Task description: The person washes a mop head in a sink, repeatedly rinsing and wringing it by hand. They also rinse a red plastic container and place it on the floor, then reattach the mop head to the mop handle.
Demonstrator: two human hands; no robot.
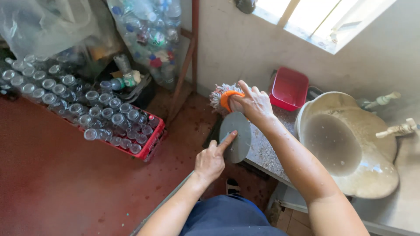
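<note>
From the head view, the right hand (253,105) is closed around an orange-handled brush (223,97) above a grey disc (236,136) at the worktop (267,153) edge. The left hand (212,159) is loosely curled, forefinger pressing the disc's face.

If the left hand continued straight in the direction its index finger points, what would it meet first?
The left hand already touches the grey round disc with its fingertip, so the disc comes first. Beyond it is probably the right hand; depth is unclear.
</note>
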